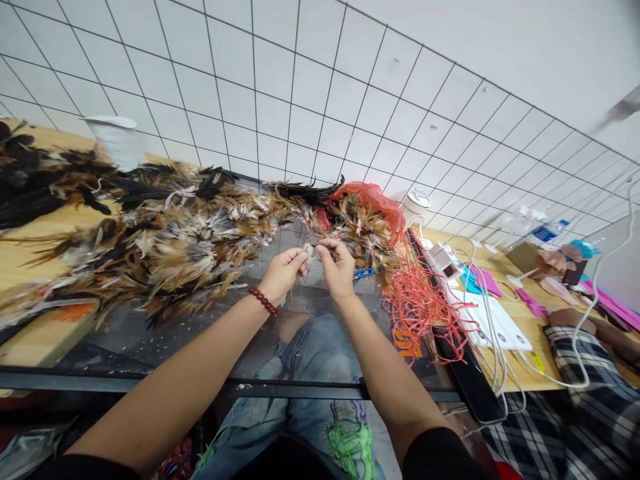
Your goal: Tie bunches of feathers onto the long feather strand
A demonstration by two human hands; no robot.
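Both my hands meet over a glass tabletop (150, 347), just in front of a long heap of brown, black and white feathers (170, 247). My left hand (284, 273), with a red bead bracelet at the wrist, is closed in a pinch. My right hand (338, 267) is closed too. Between their fingertips sits a small pale feather bundle (310, 251), held by both. A tangle of red string (420, 303) lies just right of my right hand.
A red plastic bag (373, 200) holds more feathers. Blue scissors (363, 273) lie by the right hand. A white cup (117, 140) stands at the back left. To the right, white cables, a white board (495, 323) and a co-worker's plaid sleeve (585, 360).
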